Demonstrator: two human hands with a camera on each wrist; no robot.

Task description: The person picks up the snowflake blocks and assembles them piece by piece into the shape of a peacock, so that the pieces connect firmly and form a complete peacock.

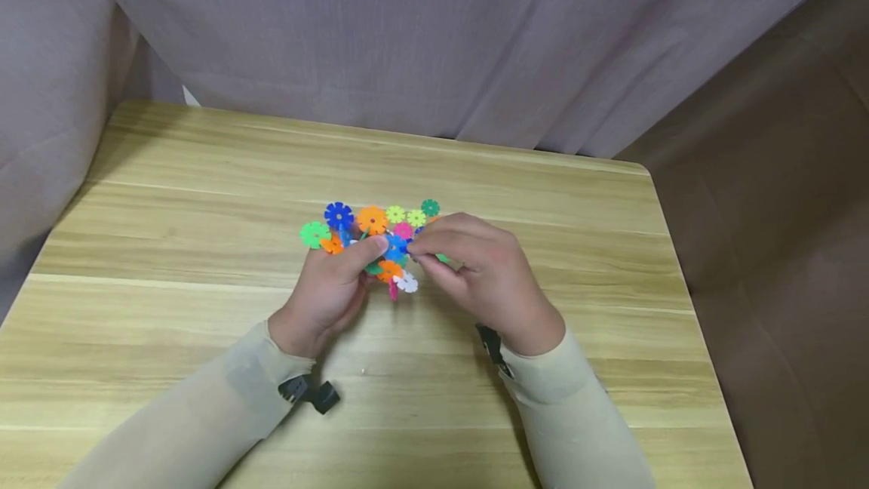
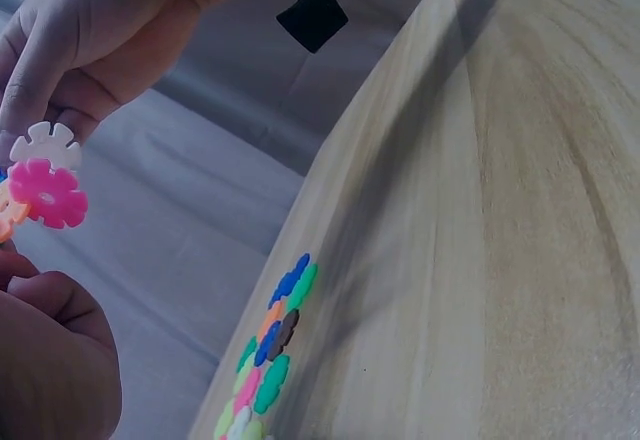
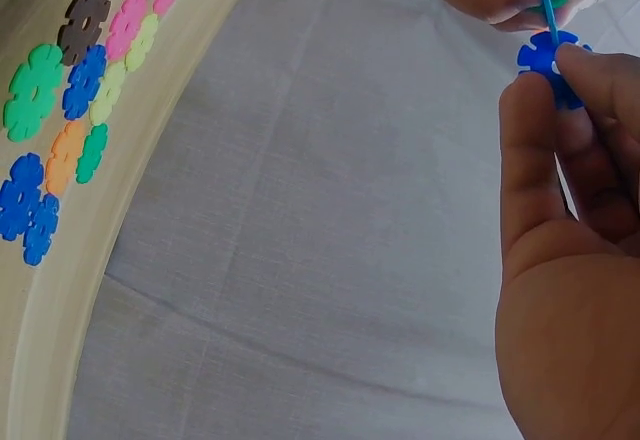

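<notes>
Both hands meet above the middle of the wooden table [image 1: 204, 323]. My left hand [image 1: 376, 249] grips a small cluster of joined plastic snowflake discs [image 1: 396, 275], with orange, pink and white pieces showing. The white disc [image 2: 45, 145] and the pink disc [image 2: 48, 195] stick out of it in the left wrist view. My right hand [image 1: 418, 247] pinches a blue disc [image 3: 548, 58] between thumb and forefinger, edge against the cluster. Fingers hide the joint itself.
Several loose discs [image 1: 370, 219] in blue, green, orange, pink and yellow lie flat on the table just behind the hands, also seen as loose discs [image 3: 70, 90]. Grey curtain [image 1: 434, 36] hangs behind the table. A brown surface [image 1: 781, 210] lies to the right.
</notes>
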